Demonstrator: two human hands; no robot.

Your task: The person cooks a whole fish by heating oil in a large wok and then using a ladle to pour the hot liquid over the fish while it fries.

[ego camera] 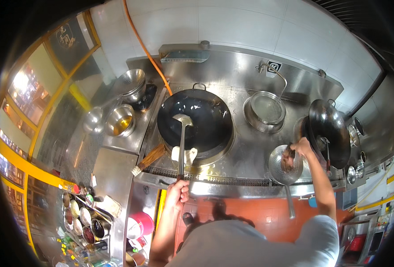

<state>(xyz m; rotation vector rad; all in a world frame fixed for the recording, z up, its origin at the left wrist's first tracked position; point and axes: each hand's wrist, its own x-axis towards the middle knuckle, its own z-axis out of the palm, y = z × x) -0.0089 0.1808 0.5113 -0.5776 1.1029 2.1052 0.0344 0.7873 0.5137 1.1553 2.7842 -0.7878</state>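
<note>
My left hand (178, 193) grips the wooden end of a long wok spatula (183, 140). Its metal head rests inside a large black wok (210, 113), over the left burner. A folded white cloth (187, 155) lies at the wok's near rim, partly behind the spatula handle. To the right, my right hand (302, 148) is at the upper right rim of a perforated metal strainer (277, 167). Brown pieces of food (287, 159) lie in the strainer just below my fingers. Whether my fingers pinch some of the food cannot be made out.
A bamboo wok brush (152, 158) lies left of the wok. Behind are a water-filled pot (267, 106) and a faucet (280, 75). A second wok (332, 133) leans at right. Left are a bowl of oil (120, 121), a ladle (93, 120) and seasoning containers (85, 217).
</note>
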